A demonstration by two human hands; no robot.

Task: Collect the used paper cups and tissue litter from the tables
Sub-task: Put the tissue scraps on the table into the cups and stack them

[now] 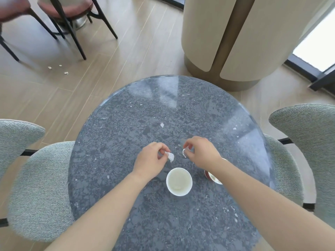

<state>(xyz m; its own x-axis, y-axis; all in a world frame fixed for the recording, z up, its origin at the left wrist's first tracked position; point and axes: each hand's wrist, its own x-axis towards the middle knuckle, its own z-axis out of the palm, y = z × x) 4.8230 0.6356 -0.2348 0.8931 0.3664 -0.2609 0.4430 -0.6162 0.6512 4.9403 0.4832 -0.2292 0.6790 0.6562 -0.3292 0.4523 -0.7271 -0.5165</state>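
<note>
Round dark stone table (117, 142), seen from above. Left hand (150, 156): fingers curled, pinching a crumpled white tissue scrap (170, 157) just above the tabletop. Nearer the person, between the forearms, an upright white paper cup (179, 181) stands open, its pale interior holding no visible litter. Right hand (201, 153): fingertips pinching a second tissue piece (184, 152). Beneath the right forearm, a red-walled paper cup (213, 176) is partly hidden, its contents not discernible. A loose white fragment (162, 125) lies farther out on the table.
</note>
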